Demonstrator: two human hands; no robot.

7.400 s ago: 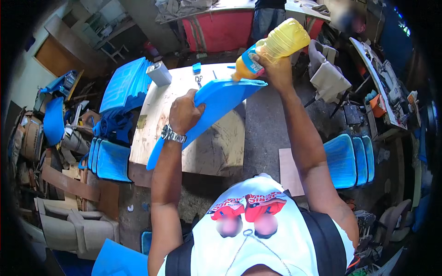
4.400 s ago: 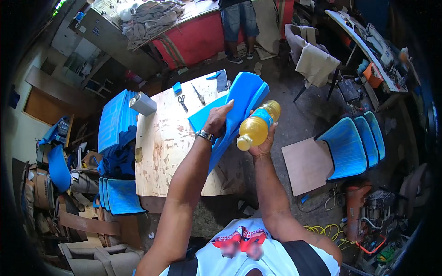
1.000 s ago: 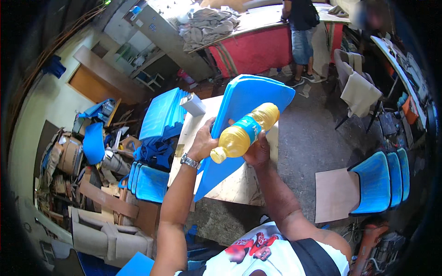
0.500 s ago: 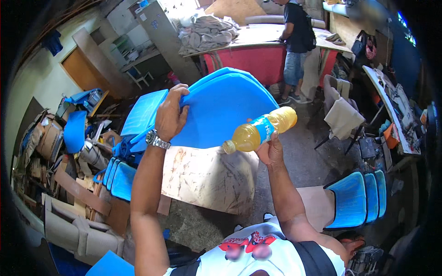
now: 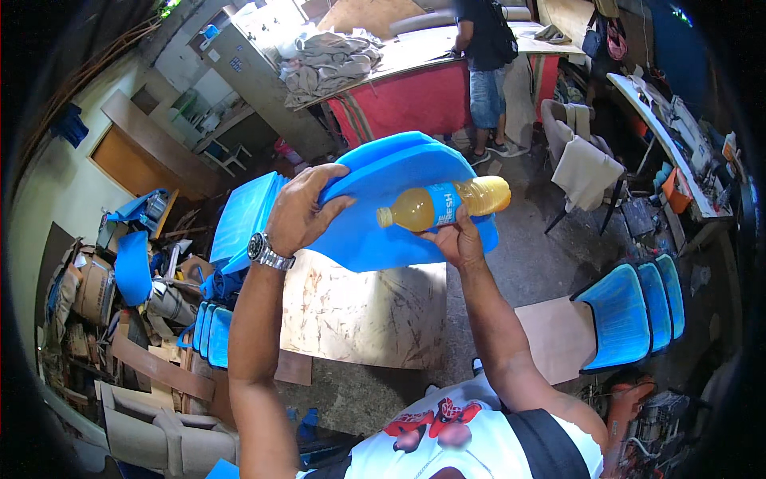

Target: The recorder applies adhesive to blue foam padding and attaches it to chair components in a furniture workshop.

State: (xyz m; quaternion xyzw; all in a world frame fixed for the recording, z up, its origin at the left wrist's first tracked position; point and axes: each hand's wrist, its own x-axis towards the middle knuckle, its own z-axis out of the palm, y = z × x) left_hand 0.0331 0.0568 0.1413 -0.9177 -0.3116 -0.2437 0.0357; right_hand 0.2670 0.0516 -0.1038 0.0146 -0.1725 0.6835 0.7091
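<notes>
My left hand (image 5: 302, 209), with a metal watch at its wrist, is closed on the upper left edge of some thin, curved blue sheets (image 5: 359, 243). At least two layers show along their far edge. In my right hand (image 5: 461, 242) is a plastic bottle (image 5: 408, 210) of yellow liquid, with a blue label. The bottle lies nearly level above the sheets, its capped end toward my left hand. Beneath the sheets, a stained pale board (image 5: 363, 323) stands out. Beside my left hand is a stack of blue panels (image 5: 243, 219).
Blue chair-like shells (image 5: 618, 315) stand at right by a brown board (image 5: 556, 339). A cluttered bench (image 5: 666, 148) and a draped chair (image 5: 586, 172) are farther right. A person (image 5: 483, 72) stands at the red-fronted table (image 5: 399, 108). Scrap wood (image 5: 159, 363) crowds the left.
The bottle has turned closer to level and shifted slightly left and away from me. The blue sheets have tilted, their lower edge now nearer. My view has shifted slightly.
</notes>
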